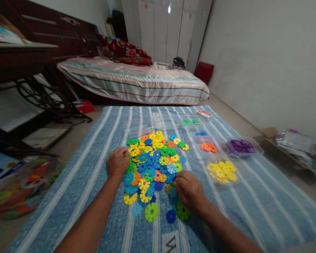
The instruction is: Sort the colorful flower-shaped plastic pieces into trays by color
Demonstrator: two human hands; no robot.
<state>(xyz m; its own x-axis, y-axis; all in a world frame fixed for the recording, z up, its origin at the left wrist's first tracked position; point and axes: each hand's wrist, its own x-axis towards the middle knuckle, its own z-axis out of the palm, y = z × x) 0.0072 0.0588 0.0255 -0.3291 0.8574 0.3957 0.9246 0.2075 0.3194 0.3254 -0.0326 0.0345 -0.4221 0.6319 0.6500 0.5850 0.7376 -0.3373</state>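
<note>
A loose pile of notched plastic snowflake discs (pixel 154 160) in yellow, blue, green and orange is spread over a striped blue cloth (pixel 94 147). My left hand (pixel 118 162) rests at the pile's left edge with its fingers curled in; whatever may be inside them is hidden. At the pile's lower right, my right hand (pixel 191 191) has thumb and fingers pressed together beside blue discs, and I cannot make out what lies between them. Just below that hand are a green disc (pixel 183 210) and a dark blue disc (pixel 171 216).
Right of the pile stand clear tubs with yellow discs (pixel 222 171), orange discs (pixel 208 148), purple discs (pixel 241 146), blue discs (pixel 201 134) and green discs (pixel 191 122). A bed (pixel 137 80) is beyond the table. A cardboard box (pixel 287 154) sits at the right.
</note>
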